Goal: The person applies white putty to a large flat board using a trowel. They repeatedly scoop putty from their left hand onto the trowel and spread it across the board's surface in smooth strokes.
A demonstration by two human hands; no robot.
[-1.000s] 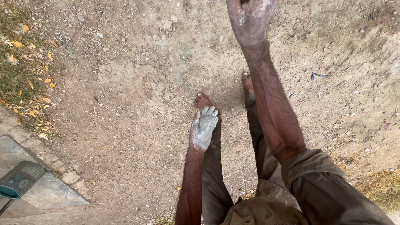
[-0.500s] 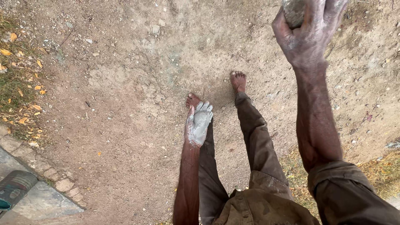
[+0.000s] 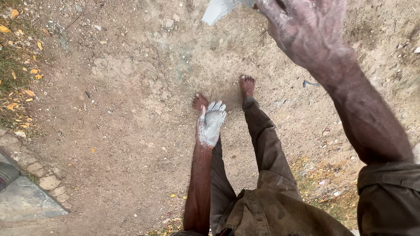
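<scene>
Right hand: the right hand point(image 3: 308, 30) is raised close to the camera at the top of the view, dusted grey, its fingers closed around a pale grey tool point(image 3: 218, 9) whose flat end juts left past the knuckles (the part inside the fist is hidden).
Left hand: the left hand point(image 3: 211, 123) hangs low beside the leg, coated in whitish-grey paste, fingers loosely spread and holding nothing.
Tool: at the top edge of the view, in the right fist, well above the ground.
Feet: two bare feet point(image 3: 246, 85) stand on the dirt point(image 3: 131, 131), the left hand just over the nearer one.
Clothes: brown trousers point(image 3: 267, 144) and a rolled sleeve point(image 3: 387, 192).
Surroundings: grass point(image 3: 13, 65) with yellow leaves at the left, stone edging point(image 3: 26, 161) at the lower left.
</scene>
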